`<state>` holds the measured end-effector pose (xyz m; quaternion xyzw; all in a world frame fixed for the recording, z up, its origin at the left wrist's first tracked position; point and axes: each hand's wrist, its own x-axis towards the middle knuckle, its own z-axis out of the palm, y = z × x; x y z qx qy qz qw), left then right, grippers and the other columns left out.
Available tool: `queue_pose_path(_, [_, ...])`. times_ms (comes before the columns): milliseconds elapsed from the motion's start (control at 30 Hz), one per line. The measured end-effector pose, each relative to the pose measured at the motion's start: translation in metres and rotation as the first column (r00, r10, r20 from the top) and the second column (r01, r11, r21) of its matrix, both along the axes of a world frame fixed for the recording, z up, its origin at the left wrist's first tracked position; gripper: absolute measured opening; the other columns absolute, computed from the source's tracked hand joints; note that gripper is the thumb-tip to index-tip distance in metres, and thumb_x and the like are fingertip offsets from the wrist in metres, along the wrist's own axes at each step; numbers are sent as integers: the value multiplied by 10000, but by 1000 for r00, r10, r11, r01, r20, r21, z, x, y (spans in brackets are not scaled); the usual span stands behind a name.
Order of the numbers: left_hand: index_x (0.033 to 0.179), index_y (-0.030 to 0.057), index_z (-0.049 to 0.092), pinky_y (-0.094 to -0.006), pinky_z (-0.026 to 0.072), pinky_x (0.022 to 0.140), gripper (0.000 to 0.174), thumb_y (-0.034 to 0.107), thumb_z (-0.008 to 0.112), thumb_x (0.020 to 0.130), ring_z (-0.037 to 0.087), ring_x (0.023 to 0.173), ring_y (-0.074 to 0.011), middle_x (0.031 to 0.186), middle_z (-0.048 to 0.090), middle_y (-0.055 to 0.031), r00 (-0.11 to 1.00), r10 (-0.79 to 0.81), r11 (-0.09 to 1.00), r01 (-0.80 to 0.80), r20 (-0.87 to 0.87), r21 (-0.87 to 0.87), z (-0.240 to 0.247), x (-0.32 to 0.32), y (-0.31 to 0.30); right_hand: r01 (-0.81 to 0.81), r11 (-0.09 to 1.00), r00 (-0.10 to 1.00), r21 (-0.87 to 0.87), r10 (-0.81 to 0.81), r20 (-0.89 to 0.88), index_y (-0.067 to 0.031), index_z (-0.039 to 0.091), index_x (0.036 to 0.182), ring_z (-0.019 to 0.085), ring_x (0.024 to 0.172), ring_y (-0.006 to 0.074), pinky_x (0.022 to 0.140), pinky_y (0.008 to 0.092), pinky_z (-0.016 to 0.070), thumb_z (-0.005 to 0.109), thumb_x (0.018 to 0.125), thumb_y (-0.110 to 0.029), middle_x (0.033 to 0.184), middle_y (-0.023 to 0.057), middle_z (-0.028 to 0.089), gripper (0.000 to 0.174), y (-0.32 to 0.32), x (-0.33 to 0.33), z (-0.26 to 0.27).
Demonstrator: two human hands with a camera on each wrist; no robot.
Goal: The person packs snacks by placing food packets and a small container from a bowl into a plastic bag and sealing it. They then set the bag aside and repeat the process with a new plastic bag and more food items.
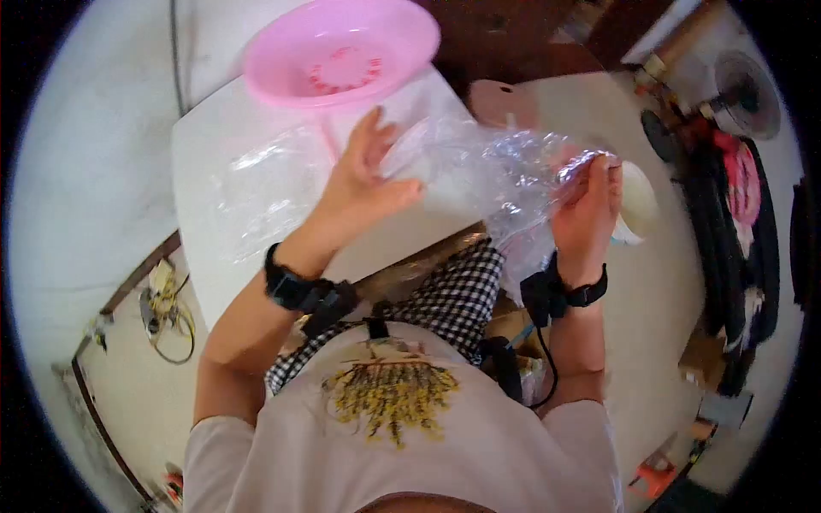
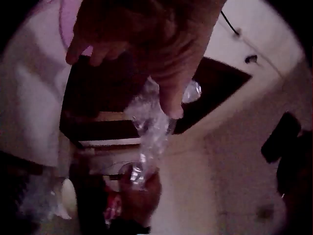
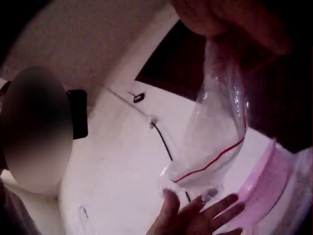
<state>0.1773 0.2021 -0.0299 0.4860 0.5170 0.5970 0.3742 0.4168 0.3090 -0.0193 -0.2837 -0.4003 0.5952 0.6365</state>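
Note:
My right hand [image 1: 588,209] grips one end of a clear plastic bag [image 1: 513,171], which stretches crumpled and shiny toward my left hand. A red line runs across the bag [image 3: 215,159] in the right wrist view. My left hand [image 1: 359,184] is above the white table [image 1: 201,145] at the bag's other end, thumb out to the side. In the right wrist view the left hand [image 3: 193,215] shows fingers spread, right by the bag's end. More clear plastic [image 1: 265,188] lies flat on the table, left of the left hand.
A pink basin [image 1: 342,51] with red print stands at the table's far end. Beyond the right hand is a white round container [image 1: 634,205]. A fan [image 1: 744,90] and piled dark items stand at the far right; cables [image 1: 167,308] lie at the left.

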Motion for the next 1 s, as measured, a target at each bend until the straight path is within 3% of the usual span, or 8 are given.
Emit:
queue_pose_path(133, [1171,30,558,-255,508,710,353,89,661,838,593,865,-124,1026,625,-66,898,122,978,-36,423,-206,-4,-22,-18,-132,989,991,-74,134,23,-103,483,927,522,547,97,482,251,462,483,975,-217,713,17,573,124,-15,-52,-27])
queue_pose_path(233, [1005,33,631,-207,464,533,168,-9,592,847,561,661,-69,857,645,-23,960,167,970,-120,226,-211,-5,-46,-40,-102,987,978,-127,122,167,-102,466,931,431,465,62,412,217,378,478,978,-225,631,-1,509,132,-13,-75,-49])
queue_pose_path(433, [968,45,636,-221,494,595,129,16,531,898,573,771,-87,921,596,-31,968,209,977,-201,141,-71,-31,-85,-85,-228,973,913,-42,229,337,-97,441,924,361,413,43,344,199,255,473,980,-209,581,-14,470,130,-14,-110,-66])
queue_pose_path(533, [953,34,636,-214,498,655,116,8,534,904,584,818,-107,967,580,-52,969,221,971,-208,-113,121,-35,-92,-103,-385,916,820,-115,397,413,-83,460,982,433,480,75,415,216,356,473,981,-215,661,17,524,133,-10,-111,-73])
queue_pose_path(633, [951,38,636,-245,508,751,92,22,565,895,597,905,-144,1064,567,-73,948,287,950,-265,-135,163,-36,-91,-116,-379,769,894,-515,448,11,-74,480,1057,501,593,124,557,263,451,476,981,-226,783,52,569,170,-37,-127,-57])
queue_pose_path(733, [936,42,646,-264,490,805,274,-145,472,838,584,975,-163,1106,573,-81,917,398,911,-393,-14,124,-30,-82,-124,-546,507,789,-667,578,-207,-66,496,1097,528,697,167,695,316,476,482,979,-245,894,78,584,215,-56,-132,-65])
queue_pose_path(933, [1037,41,622,-335,458,934,288,-110,457,855,521,1163,-231,1240,519,-110,662,412,908,-355,-626,222,-35,-93,-153,-443,830,751,-340,550,364,-70,513,973,443,515,64,457,202,379,495,974,-232,663,-14,515,162,-68,-127,-96])
queue_pose_path(1000, [1127,71,586,-340,457,929,396,-142,410,843,512,1168,-227,1294,480,-106,745,472,879,-435,-472,193,-40,-96,-159,-469,836,766,-285,546,339,-81,507,945,399,480,38,413,184,319,499,972,-221,614,-37,474,143,-64,-128,-95])
